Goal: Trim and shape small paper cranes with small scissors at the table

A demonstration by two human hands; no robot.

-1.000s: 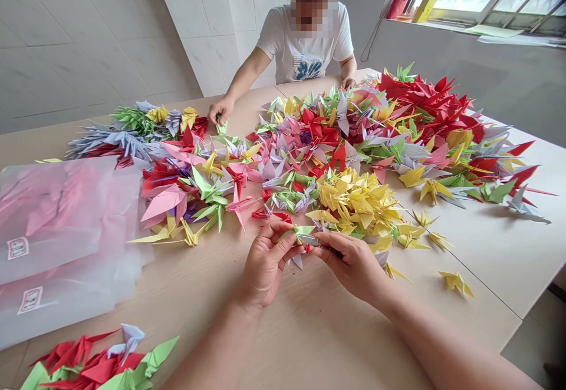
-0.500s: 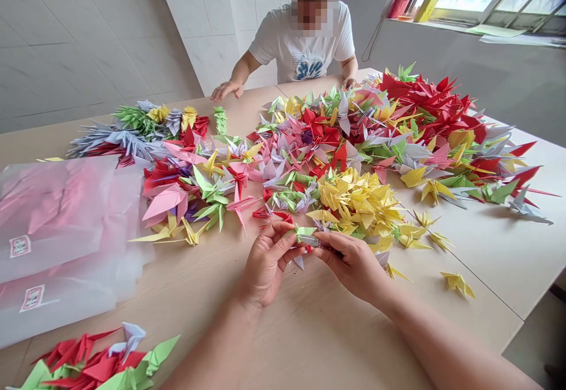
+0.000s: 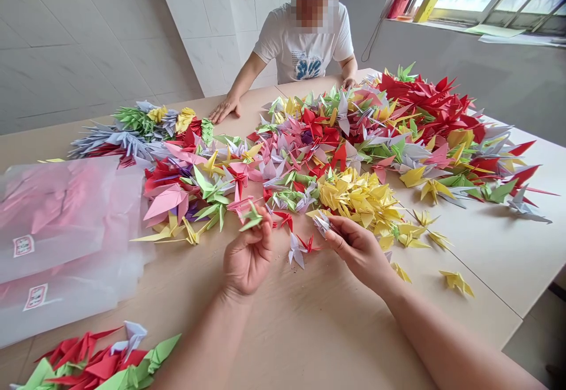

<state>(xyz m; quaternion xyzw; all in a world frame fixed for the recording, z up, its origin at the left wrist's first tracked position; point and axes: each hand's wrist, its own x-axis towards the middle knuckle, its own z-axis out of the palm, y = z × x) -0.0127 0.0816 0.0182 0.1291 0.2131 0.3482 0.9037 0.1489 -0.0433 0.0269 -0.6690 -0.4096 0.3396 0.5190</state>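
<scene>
My left hand (image 3: 247, 254) is raised over the table, its curled fingers pinching a green folded paper crane (image 3: 252, 218) at the fingertips. To its right, my right hand (image 3: 360, 250) grips pale grey-lilac folded paper cranes (image 3: 322, 223) between thumb and fingers; how many are in it is hard to make out. On the tabletop between the two hands lie a lilac paper crane (image 3: 296, 251) and a red one (image 3: 308, 243). Just beyond my right hand spreads a heap of yellow paper cranes (image 3: 358, 198).
A wide heap of mixed-colour cranes (image 3: 305, 142) covers the table's middle, with red ones (image 3: 433, 104) at far right. Translucent plastic bags (image 3: 66, 260) lie at left, with more cranes (image 3: 101, 360) nearest me. Across the table sits a person in a white shirt (image 3: 305, 48), one hand (image 3: 225, 109) flat on it.
My hands have moved apart; the green crane stays with the left, the grey-lilac ones with the right. The other person's hand lowered to the table, and the green stack beside it shifted left.
</scene>
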